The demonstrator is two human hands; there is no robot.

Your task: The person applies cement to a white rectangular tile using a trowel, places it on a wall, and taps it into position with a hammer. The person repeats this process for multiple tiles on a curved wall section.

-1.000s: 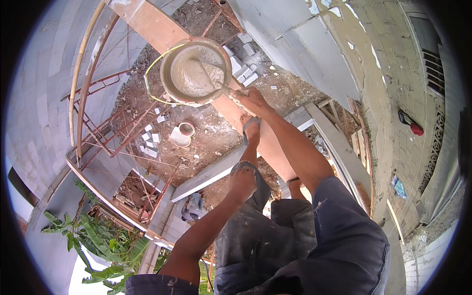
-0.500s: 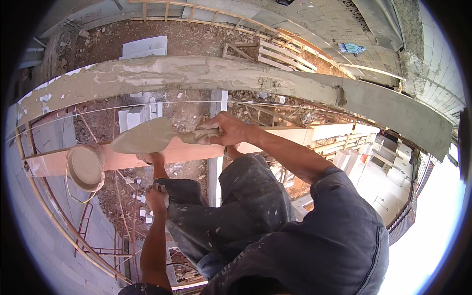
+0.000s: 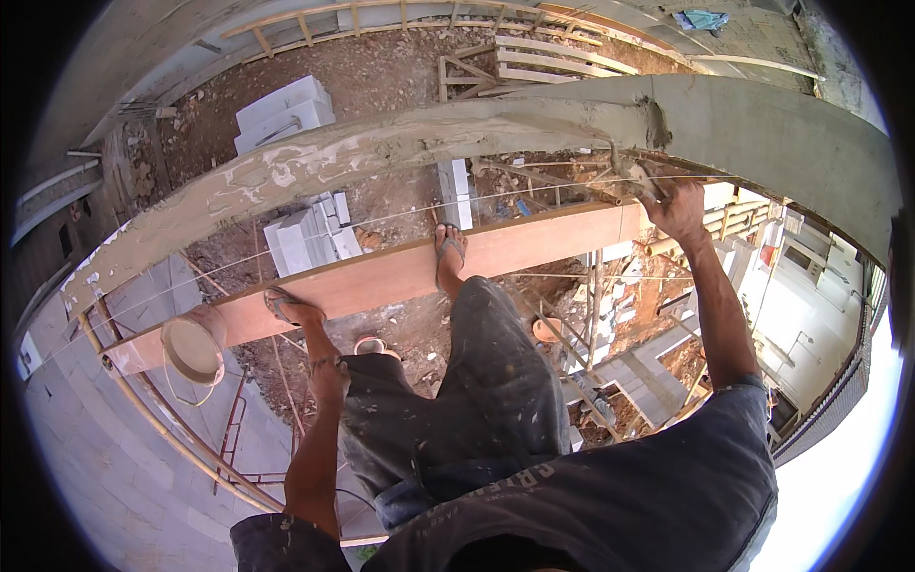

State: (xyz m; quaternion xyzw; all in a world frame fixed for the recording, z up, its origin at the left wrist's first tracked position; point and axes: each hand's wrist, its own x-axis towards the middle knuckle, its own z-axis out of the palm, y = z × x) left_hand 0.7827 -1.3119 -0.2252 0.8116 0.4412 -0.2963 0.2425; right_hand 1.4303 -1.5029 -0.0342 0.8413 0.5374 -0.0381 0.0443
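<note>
My right hand [image 3: 681,210] is closed around the handle of a mortar-covered trowel [image 3: 617,160], out to the right. The trowel's blade lies against the grey mortar-coated beam [image 3: 429,135] and blends into its wet surface. Down by my left knee, my left hand [image 3: 329,381] is curled closed, with nothing visible in it. A bucket [image 3: 193,349] of grey mortar stands toward the left end of the wooden plank [image 3: 381,278], its handle hanging down. Both my sandalled feet are on that plank.
A taut string [image 3: 400,216] runs along the near side of the beam. Far below lie rubble ground, stacks of white blocks [image 3: 319,234] and a wooden pallet [image 3: 558,59]. Scaffold poles [image 3: 176,429] stand at the left, and more framing lies below right.
My right hand has swung far to the right with the trowel, from above the plank to the beam. The view has shifted, and both feet now show. My left hand stays by the knee.
</note>
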